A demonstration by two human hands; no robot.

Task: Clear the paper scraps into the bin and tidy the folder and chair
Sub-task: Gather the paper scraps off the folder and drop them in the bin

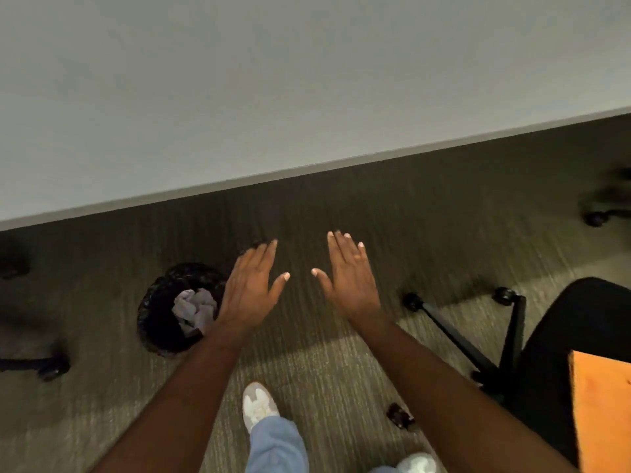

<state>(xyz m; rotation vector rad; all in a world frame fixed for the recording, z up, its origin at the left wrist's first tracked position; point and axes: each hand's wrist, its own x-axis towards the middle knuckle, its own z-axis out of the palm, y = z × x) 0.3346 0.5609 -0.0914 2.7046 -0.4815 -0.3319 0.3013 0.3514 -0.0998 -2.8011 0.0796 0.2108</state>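
A small black bin (160,312) lined with a dark bag stands on the carpet under the table edge, with crumpled pale paper scraps (195,309) inside it. My left hand (251,290) hovers flat and empty just right of the bin, partly over its rim. My right hand (351,278) is also flat and empty, held over bare carpet a little to the right. An orange folder (602,407) lies on the seat of a black office chair (560,339) at the lower right.
A large grey table (273,97) fills the upper half, its edge running diagonally. Chair bases with castors sit at far left (51,368) and far right (596,218). My feet in white shoes (259,406) stand on the striped carpet below.
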